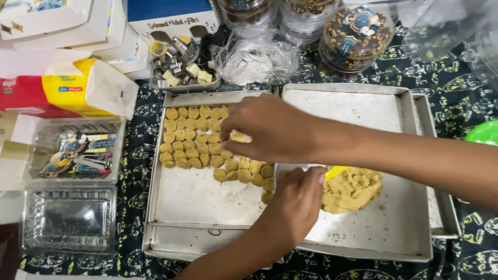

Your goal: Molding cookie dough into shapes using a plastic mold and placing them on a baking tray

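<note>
Over left baking tray (171, 207): right hand (270, 127) fingers pinch dough piece (239, 137), four rows laid, half bare. Left hand (298, 199) grips yellow scraper (334, 171) at dough lump (353, 189).

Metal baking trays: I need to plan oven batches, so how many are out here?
3 visible: the left tray with dough pieces, the right tray with the dough lump, and one beneath it; more may be hidden under these.

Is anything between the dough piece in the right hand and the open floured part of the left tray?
Nothing visible. The right hand holds a dough piece above the rows of shaped pieces on the left tray. The bare floured area lies just below those rows. The left hand is off to the side, by the dough lump.
</note>
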